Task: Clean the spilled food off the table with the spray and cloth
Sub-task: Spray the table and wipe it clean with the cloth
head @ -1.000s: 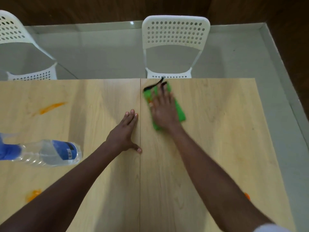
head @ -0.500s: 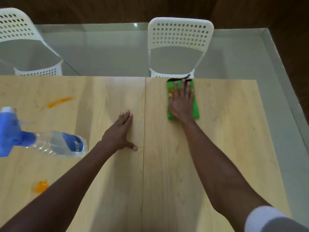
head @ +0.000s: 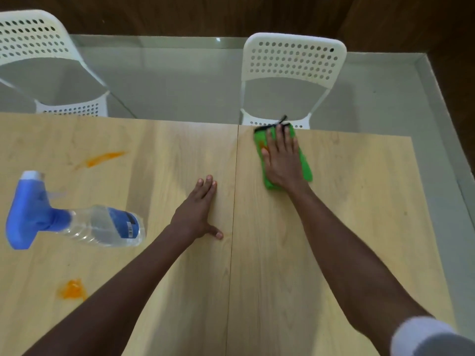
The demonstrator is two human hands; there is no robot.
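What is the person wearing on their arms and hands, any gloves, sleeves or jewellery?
Both hands are bare: no gloves, rings, watch or bracelet on the left hand or the right hand. Both forearms are uncovered too. The only clothing in view is the edge of a short white sleeve on the right upper arm, at the bottom corner of the picture. The left arm shows no sleeve within the frame.

Bottle label [head: 126, 223] print unreadable
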